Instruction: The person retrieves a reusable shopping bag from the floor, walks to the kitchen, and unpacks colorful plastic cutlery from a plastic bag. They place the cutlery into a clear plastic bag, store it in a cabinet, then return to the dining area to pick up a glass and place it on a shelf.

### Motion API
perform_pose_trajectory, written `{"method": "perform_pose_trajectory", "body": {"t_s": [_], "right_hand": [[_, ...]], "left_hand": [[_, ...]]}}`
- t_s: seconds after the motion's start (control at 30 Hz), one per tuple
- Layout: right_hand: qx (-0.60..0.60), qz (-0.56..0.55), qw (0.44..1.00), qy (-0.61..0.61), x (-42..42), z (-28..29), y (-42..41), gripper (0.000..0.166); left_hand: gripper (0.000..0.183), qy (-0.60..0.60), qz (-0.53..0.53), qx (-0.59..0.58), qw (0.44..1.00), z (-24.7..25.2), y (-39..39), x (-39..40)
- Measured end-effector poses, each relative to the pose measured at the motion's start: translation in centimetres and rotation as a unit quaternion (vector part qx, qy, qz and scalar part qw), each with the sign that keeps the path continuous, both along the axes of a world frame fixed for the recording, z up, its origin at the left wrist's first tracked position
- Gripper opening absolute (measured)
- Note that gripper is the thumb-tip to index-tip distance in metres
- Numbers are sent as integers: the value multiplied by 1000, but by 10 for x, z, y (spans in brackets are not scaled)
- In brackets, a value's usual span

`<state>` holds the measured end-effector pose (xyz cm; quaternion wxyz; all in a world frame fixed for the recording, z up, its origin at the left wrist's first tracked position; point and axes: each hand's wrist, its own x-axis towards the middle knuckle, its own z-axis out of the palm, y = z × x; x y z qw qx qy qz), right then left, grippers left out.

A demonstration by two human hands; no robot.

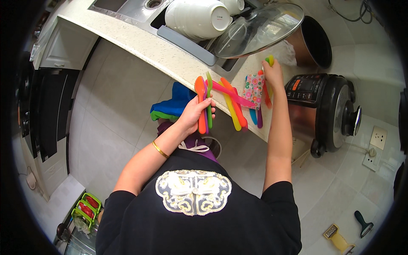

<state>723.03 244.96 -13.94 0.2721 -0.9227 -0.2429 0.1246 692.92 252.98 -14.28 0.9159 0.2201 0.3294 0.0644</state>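
Observation:
My left hand (195,111) grips an orange plastic spoon (200,86), a purple plastic utensil (205,91) and a green plastic fork (209,83) at the counter's front edge. Further right, my right hand (273,74) is closed around plastic cutlery; a yellow end (271,60) and a green end stick out above it. A red fork (267,98) shows below that hand. Between the hands lie a pink knife (237,97), a yellow utensil (232,110) and orange-red ones (239,111). A patterned pouch (253,91) rests over blue and purple handles.
White bowls (197,19) and a glass lid (258,30) stand in a rack by the sink (127,11). A dark-lined pot (315,41) and an electric cooker (318,111) are at the right. Blue cloth (178,100) hangs below the counter edge (134,55).

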Motion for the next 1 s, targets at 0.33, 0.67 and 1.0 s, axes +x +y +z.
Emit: {"method": "perform_pose_trajectory", "body": {"t_s": [0.33,0.67,1.0], "right_hand": [[481,40,868,-113,-87,100,-5,13],[205,537,798,-184,-237,39,-18,23],[-67,65,973,-212,-106,35,-73,38]], "left_hand": [[26,-9,-23,-12,1000,9,6,-4],[30,-125,-115,-71,983,-3,6,-18],[28,-10,-29,-32,999,7,21,-45]]}}
